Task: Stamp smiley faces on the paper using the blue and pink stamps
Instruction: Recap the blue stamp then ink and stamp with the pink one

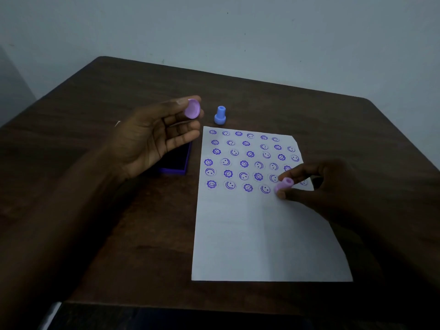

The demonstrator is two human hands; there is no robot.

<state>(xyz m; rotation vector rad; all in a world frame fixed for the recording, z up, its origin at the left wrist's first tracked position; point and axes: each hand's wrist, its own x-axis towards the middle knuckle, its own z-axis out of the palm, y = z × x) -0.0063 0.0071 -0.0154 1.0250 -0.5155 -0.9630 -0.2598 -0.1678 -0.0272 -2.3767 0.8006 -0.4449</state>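
Dim light, colours muddy; the dark ink pad in its purple rectangular tray (177,160) is mostly hidden behind the left hand (152,134), only the near edge & right side show; the last print or two of the two lowest rows sit under the right hand (319,184), can't make them out; both forearms run off the frame's bottom & sides; a dark object w/ a pale strip at the bottom edge (166,317) is too dark to identify.

Left hand is raised palm-in, thumb & forefinger pinching a round pink plastic cap (192,108), other fingers loosely spread; right hand pinches the small pink plastic stamp (283,185) between thumb & fingertips, stamp tilted, low over the sheet at the right end of the bottom row; whether its face touches the paper, can't tell.

The small blue plastic stamp (220,116) stands upright on the table just beyond the sheet's top-left corner.

White paper sheet (266,239) lies flat, six rows of purple smiley prints (242,160) on its upper part, lower part blank; dark brown wood-grain table (123,246) w/ rounded far corners; plain grey-blue wall (238,29) behind.
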